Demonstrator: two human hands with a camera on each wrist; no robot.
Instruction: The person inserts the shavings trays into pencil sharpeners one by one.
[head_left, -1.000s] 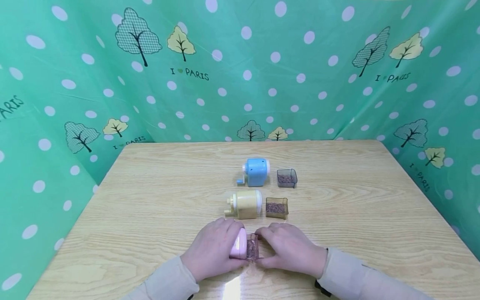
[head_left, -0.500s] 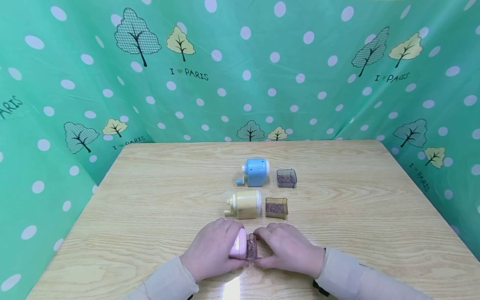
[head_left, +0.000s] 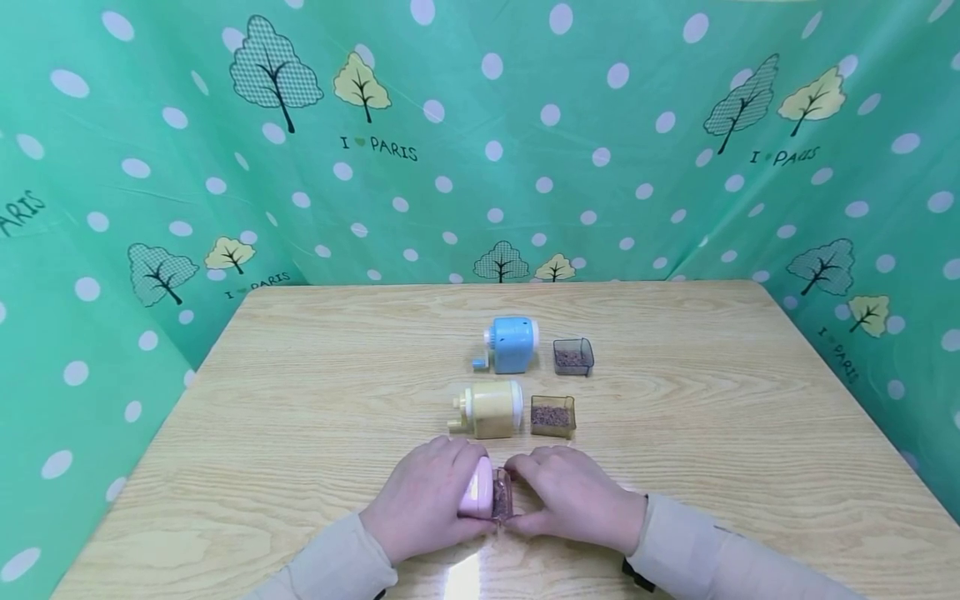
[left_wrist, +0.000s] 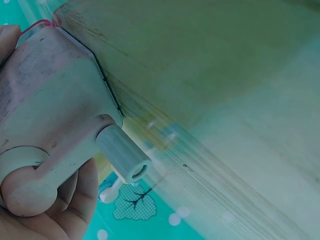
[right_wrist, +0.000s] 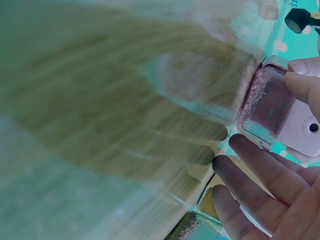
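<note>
My left hand (head_left: 429,498) grips a pink hand-crank pencil sharpener (head_left: 477,490) at the table's near middle, its fingers covering much of the body. In the left wrist view the sharpener's crank handle (left_wrist: 123,152) points out past the palm. A clear reddish shavings tray (head_left: 502,493), partly out of the sharpener's right end, holds dark shavings. My right hand (head_left: 581,500) pinches that tray between thumb and fingertips at its outer end. The right wrist view shows the tray (right_wrist: 267,107) up against the pink body (right_wrist: 302,127), with the other fingers stretched beside it.
Beyond the hands stands a yellow sharpener (head_left: 493,410), with its shavings-filled tray (head_left: 553,417) to its right. Farther back are a blue sharpener (head_left: 513,344) and a grey tray (head_left: 573,357) of shavings. A green polka-dot curtain (head_left: 525,167) hangs behind the wooden table (head_left: 337,367).
My right hand has shifted slightly left, and the tray has slid a little farther into the pink sharpener. The left hand has stayed in place.
</note>
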